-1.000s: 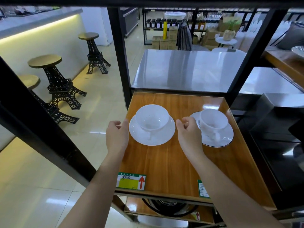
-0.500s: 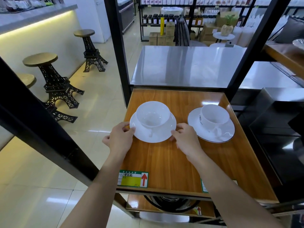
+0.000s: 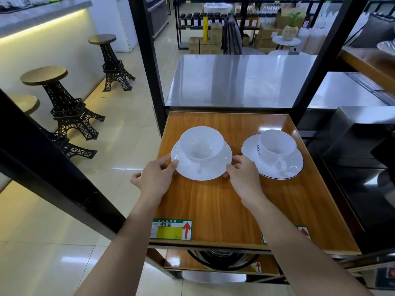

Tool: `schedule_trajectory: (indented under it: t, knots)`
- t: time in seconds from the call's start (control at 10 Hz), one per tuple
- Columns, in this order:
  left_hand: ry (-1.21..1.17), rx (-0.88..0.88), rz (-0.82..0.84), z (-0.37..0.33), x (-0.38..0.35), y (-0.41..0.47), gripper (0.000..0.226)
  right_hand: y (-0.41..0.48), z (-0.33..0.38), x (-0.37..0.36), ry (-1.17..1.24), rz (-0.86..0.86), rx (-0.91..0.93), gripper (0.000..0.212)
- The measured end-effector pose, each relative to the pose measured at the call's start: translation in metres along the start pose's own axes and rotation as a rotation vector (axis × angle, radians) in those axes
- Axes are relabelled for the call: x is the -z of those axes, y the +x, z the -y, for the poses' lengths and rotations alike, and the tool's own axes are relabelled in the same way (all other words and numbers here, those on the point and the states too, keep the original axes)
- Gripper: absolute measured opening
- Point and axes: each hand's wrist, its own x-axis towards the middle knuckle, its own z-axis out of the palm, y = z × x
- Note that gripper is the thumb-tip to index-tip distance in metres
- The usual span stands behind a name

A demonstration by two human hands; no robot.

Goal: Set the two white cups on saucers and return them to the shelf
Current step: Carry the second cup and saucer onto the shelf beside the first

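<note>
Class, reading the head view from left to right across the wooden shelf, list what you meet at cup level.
Left hand → plain saucer with its cup → right hand → black-rimmed saucer with the logo cup.

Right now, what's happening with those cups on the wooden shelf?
A person is arranging two white cup-and-saucer sets on the wooden shelf. The left hand and the right hand grip opposite edges of the plain white saucer, which carries the wide white cup. To its right, untouched, the logo-printed cup sits on the dark-rimmed saucer. Both cups are already on saucers and on the shelf; the person seems to be settling the left set into place.
</note>
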Motion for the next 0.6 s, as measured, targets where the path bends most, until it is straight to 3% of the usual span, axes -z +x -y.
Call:
schedule_trajectory:
  t: [0.4,0.6]
  knots:
    - [0.073,-0.026,-0.011,0.005,-0.004,0.005,0.038,-0.006,0.011,0.006,-0.002,0.034,-0.046,0.028]
    - [0.092,-0.07,-0.064,-0.003,0.003,-0.005,0.042,-0.026,0.01,0.023,-0.114,0.027,0.03,0.029]
